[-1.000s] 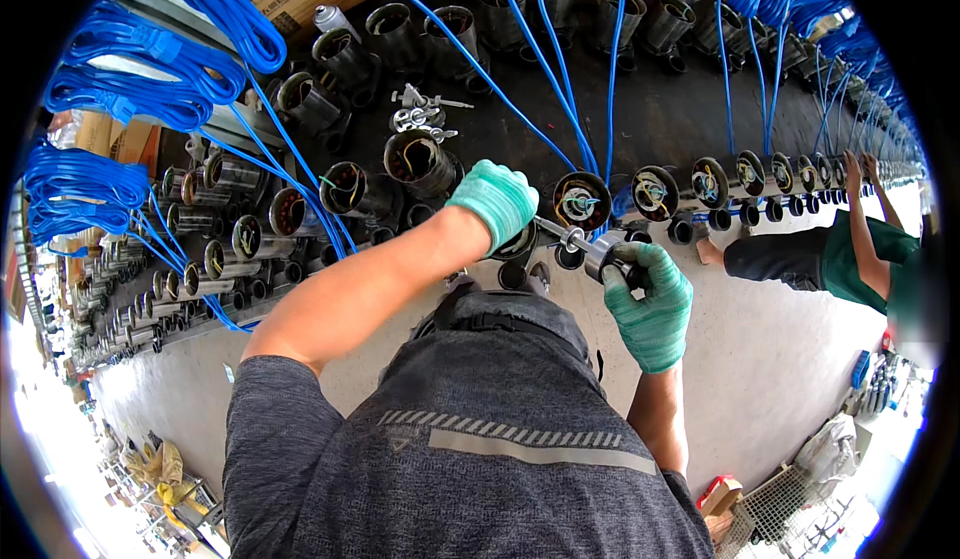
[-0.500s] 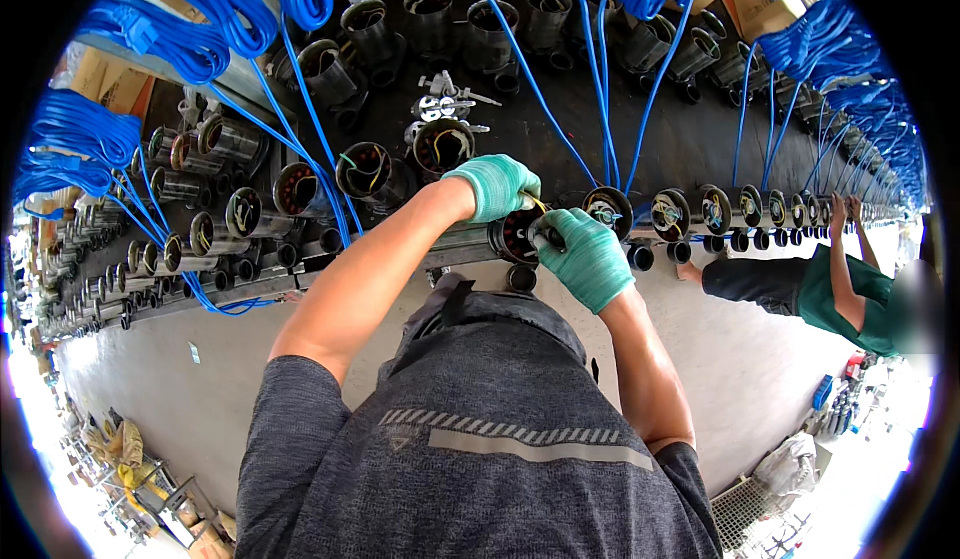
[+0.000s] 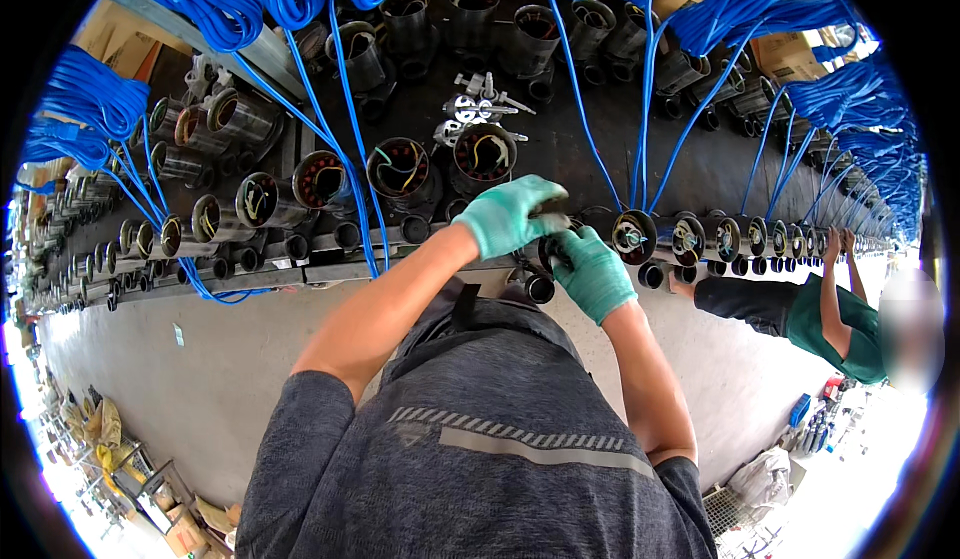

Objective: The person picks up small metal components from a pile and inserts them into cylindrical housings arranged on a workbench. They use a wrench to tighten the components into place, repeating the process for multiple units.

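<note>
Working mid-frame at a mostly hidden metal can (image 3: 546, 250), curling the left hand (image 3: 515, 218) above, bending the right hand (image 3: 594, 274) beside it; cannot tell any grip in either. Seemingly standing midway: leaving corded cans (image 3: 635, 237) finished at right, loose-wired cans (image 3: 398, 166) waiting left of centre.

Green-gloved left grip (image 3: 514, 217) near an open metal cylinder (image 3: 470, 186), right grip (image 3: 592, 275) just beside the left one.

Cardboard boxes (image 3: 785, 57), pale grey floor (image 3: 220, 379), green-shirted co-worker (image 3: 810, 311) at right
</note>
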The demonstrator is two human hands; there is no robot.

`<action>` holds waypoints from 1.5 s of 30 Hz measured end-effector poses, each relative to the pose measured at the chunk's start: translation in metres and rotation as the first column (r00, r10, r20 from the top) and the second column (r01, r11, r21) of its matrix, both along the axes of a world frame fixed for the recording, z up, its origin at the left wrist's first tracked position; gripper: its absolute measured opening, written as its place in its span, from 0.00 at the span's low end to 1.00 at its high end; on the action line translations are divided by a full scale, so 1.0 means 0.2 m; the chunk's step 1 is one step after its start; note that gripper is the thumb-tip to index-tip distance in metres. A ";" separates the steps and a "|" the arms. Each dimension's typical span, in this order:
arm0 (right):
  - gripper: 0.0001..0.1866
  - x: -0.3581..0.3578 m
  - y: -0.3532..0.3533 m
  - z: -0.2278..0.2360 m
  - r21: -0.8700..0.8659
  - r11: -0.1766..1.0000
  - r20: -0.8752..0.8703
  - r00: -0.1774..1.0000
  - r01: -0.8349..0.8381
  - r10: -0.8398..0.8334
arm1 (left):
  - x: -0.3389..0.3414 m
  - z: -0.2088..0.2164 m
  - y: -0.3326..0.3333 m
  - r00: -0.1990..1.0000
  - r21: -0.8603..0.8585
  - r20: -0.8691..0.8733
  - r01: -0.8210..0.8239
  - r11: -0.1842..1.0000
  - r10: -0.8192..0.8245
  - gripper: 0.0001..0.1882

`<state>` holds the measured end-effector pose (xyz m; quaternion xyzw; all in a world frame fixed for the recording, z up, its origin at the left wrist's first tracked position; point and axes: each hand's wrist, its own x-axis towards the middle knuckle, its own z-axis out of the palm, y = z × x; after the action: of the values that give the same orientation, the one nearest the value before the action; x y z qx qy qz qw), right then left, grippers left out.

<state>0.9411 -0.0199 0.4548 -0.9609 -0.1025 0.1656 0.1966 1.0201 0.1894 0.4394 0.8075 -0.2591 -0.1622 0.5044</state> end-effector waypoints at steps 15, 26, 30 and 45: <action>0.28 -0.08 -0.02 0.00 0.303 0.951 0.102 0.990 0.066 -0.102 | -0.31 -0.50 0.30 0.996 0.727 0.093 -0.058 0.684 -0.014 0.15; 0.29 -0.03 -0.06 -0.02 0.265 0.964 0.115 0.993 -0.016 -0.015 | -0.64 -0.45 0.29 0.994 0.548 -0.067 -0.036 0.836 0.086 0.16; 0.29 -0.02 -0.07 -0.02 0.270 0.962 0.133 0.991 -0.037 0.001 | -0.75 -0.48 0.28 0.992 0.636 -0.121 0.099 0.766 -0.028 0.16; 0.14 0.35 0.19 0.34 0.279 0.939 0.316 0.943 -0.200 0.107 | -0.65 -0.39 0.34 0.970 0.544 -0.233 0.193 0.817 -0.074 0.22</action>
<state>1.0108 0.0184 0.5219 -0.9214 -0.2306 0.0170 0.3122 0.8906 0.2580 0.3606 0.8792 -0.2039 -0.3471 0.2548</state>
